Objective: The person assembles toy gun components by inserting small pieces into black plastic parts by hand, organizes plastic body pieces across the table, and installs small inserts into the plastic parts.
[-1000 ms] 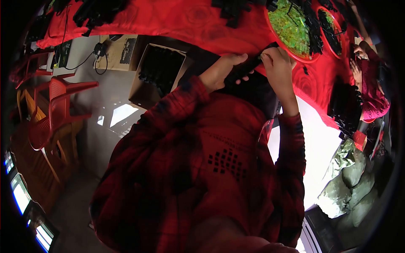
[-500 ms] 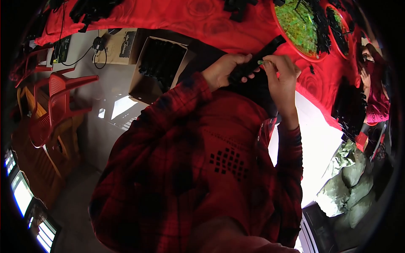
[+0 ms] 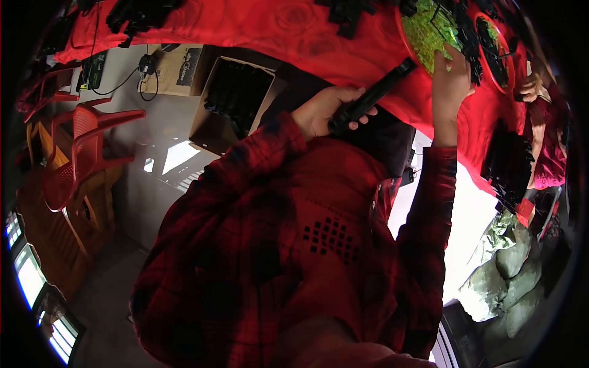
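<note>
**Left hand gripping black bar, right hand at the green pieces in the basin**

Place reference: red-rimmed basin (image 3: 407, 50).

Left hand (image 3: 331, 110): on the basin's near-left side, fingers and thumb wrapped round the lower end of a black bar (image 3: 381, 91). Bar slants up toward the basin; its far end sits right by the rim, can't tell if touching.

Right hand (image 3: 452, 80): over the basin's near edge, fingertips down at the green pieces (image 3: 429, 30). Thumb and fingers look close together; can't tell if a piece is pinched.

Handling, my read: bar looks rigid and light, one hand carries it fine. Smooth finish, may slip. Best hold is the lower end or mid-length by its long sides, top face left free. Green pieces look small, light, maybe brittle; fingertip pinch, one at a time, low force.

Further out: basin stands on the red-clothed surface (image 3: 288, 24). Open carton (image 3: 201, 116) of black parts (image 3: 236, 92) well left of the basin. Co-worker's hand (image 3: 529, 89) to its right.
</note>
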Motion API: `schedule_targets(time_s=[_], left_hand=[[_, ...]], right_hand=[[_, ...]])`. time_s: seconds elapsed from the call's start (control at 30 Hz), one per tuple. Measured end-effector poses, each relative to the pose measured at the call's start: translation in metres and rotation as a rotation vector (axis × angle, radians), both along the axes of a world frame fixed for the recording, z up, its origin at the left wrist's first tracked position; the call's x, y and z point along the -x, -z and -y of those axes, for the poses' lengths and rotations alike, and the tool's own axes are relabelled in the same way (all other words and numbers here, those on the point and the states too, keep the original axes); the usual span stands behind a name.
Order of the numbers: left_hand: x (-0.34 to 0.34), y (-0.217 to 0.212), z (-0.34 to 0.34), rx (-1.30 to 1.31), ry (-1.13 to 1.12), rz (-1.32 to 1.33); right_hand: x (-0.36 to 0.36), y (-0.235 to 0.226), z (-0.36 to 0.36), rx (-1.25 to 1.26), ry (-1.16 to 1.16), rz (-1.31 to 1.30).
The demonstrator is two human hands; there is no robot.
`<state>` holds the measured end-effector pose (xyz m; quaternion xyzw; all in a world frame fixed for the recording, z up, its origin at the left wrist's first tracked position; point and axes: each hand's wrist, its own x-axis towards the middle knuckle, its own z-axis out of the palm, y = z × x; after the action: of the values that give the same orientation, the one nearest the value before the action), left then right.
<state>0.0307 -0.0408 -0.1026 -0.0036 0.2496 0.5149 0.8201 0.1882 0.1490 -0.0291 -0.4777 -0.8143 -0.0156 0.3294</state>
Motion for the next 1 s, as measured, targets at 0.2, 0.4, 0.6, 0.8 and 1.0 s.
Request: schedule_targets(time_s=[0.2, 0.4, 0.6, 0.8, 1.0], left_hand=[[0.004, -0.023, 0.003, -0.067, -0.108, -0.211], [-0.010, -0.031, 0.006, -0.069, -0.228, -0.255], [-0.018, -0.036, 0.017, -0.157, -0.342, -0.541], [-0.015, -0.043, 0.017, -0.161, -0.333, -0.657], [-0.011, -0.052, 0.018, -0.172, -0.334, -0.577]], right_hand=[[0.015, -0.035, 0.093, 0.134, -0.301, 0.017], [0.016, -0.028, 0.133, 0.261, -0.348, 0.147], [0.013, -0.021, 0.138, 0.335, -0.356, 0.173], [0.015, -0.015, 0.138, 0.360, -0.327, 0.061], [0.013, -0.014, 0.133, 0.286, -0.319, 0.029]])
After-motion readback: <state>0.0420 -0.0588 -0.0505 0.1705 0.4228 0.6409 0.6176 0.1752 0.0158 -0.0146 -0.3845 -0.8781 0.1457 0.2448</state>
